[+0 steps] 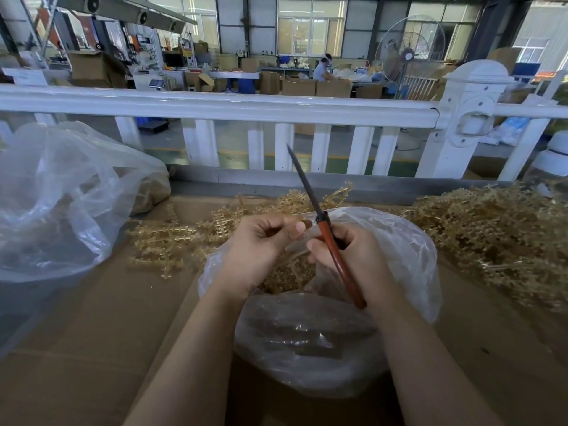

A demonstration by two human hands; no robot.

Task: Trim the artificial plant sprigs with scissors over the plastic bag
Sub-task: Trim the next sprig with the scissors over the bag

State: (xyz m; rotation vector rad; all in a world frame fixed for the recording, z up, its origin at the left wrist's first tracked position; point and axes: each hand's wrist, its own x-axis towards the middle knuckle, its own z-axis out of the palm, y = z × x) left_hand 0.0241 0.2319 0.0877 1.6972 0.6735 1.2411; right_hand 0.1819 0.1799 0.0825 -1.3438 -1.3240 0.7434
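Two bare forearms are seen nearest the camera, reaching forward over a clear crumpled plastic bag (pixel 322 342), which is set on the brown cardboard-covered tabletop (pixel 92 333) and taken as the landmark below.

Item: right hand (pixel 353 259), held above the bag's open mouth. Its grip is closed around the handles of a pair of scissors with reddish-brown handles and dark blades (pixel 330 250). The blades are seen together, edge-on, pointed up and away from the bag towards the fence.

Item: left hand (pixel 261 247), held above the bag's left rim, just beside the right hand. Its grip is a pinch of thumb against fingers; a small pale-gold piece appears to be held at the fingertips, though it is too small to be told with certainty.

Item: pale-gold artificial plant sprigs. One lot (pixel 285 275) is held inside the bag, below the hands. A loose scatter (pixel 172 244) is laid on the tabletop to the left of and behind the bag. A large heap (pixel 498 238) is piled to the bag's right.

Item: second, larger clear plastic bag (pixel 52 204), set well to the left of the landmark bag, with more gold sprigs visible within.

Item: white railed fence (pixel 276 106), run across the far edge of the tabletop, behind the bag.
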